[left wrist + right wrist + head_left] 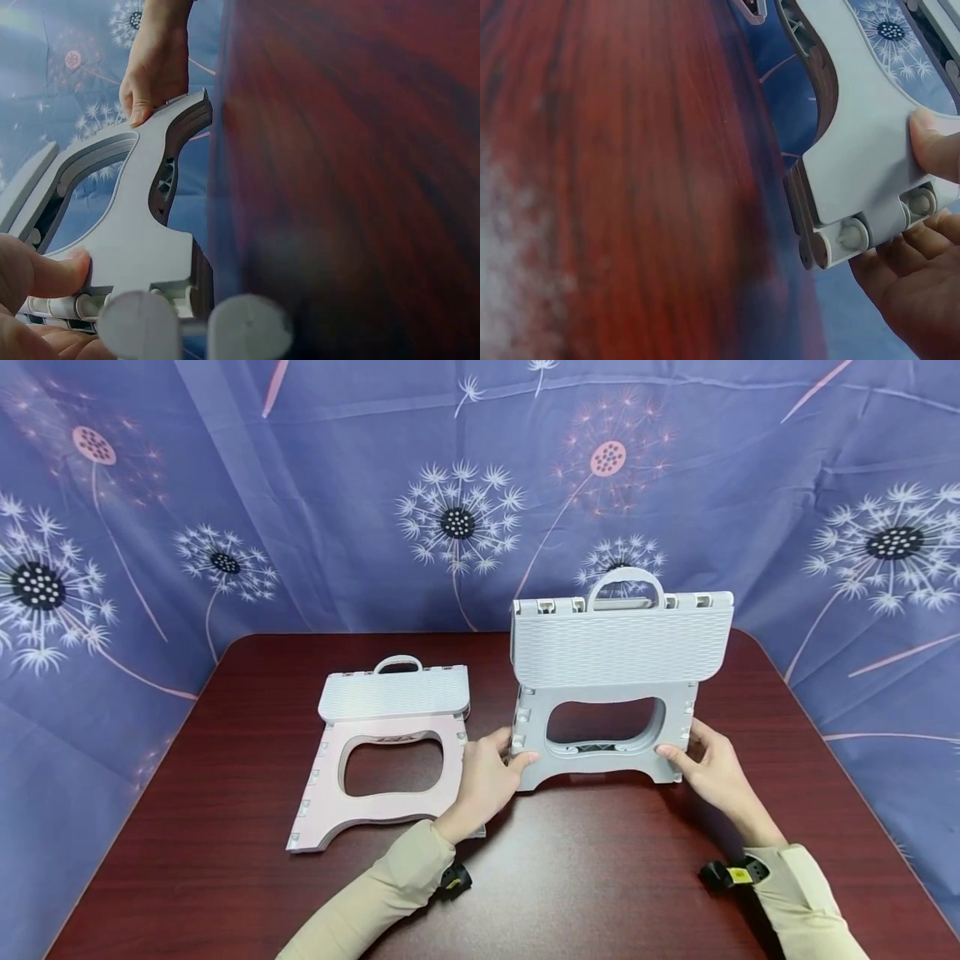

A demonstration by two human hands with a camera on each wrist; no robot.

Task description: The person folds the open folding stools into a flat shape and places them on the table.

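Both hands hold a grey folding step stool [607, 652], folded flat and upright with its carry handle on top. My left hand [491, 777] grips the lower left leg, thumb on the front face and fingers behind the edge. On the opposite leg, my right hand [712, 768] has the same kind of grip. In the left wrist view the grey stool [142, 240] shows its leg and oval opening, a thumb pressing its face. The right wrist view shows hinge knobs along the edge of the stool [862, 150], beside the thumb.
To the left, a second folding stool [401, 752], pink with a grey top, lies folded flat on the dark red wooden table [570, 877]. My left wrist overlaps its lower right corner in the head view. A blue dandelion-print cloth [337, 485] hangs behind the table.
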